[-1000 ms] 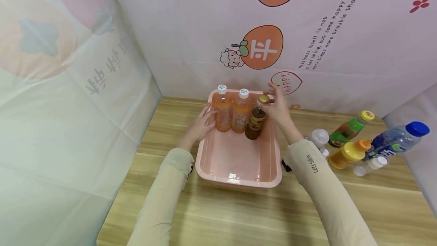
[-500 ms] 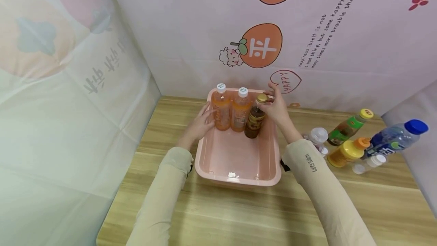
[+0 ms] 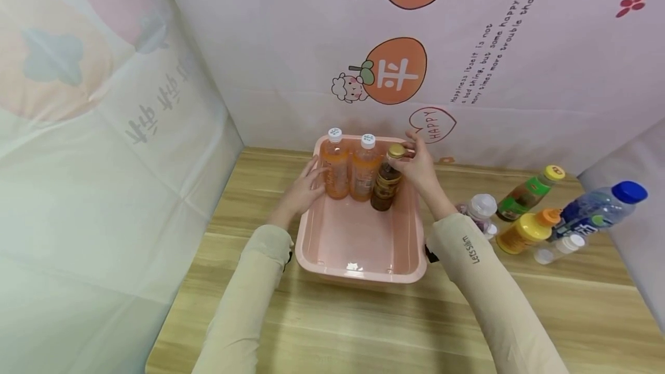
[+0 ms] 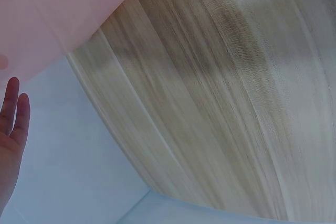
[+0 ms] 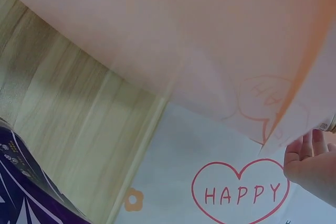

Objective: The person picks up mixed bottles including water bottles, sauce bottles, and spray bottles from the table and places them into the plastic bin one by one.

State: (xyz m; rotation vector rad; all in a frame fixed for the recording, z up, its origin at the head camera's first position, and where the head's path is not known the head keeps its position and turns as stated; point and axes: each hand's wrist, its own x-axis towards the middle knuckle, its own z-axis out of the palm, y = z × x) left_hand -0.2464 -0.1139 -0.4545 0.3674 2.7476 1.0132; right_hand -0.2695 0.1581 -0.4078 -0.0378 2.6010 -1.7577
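Little moved: right grip [image 3: 422, 169] pinches brown bottle [image 3: 386, 186]; head view alone shows orange bottles [image 3: 336, 173].

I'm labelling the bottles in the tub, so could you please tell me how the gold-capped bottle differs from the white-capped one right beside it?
The gold-capped bottle looks dark brown, while the white-capped bottle looks orange. The gold-capped bottle is slimmer than the white-capped bottle. The right hand holds the gold-capped bottle near its top; neither hand holds the white-capped bottle. Both are in the pink tub.
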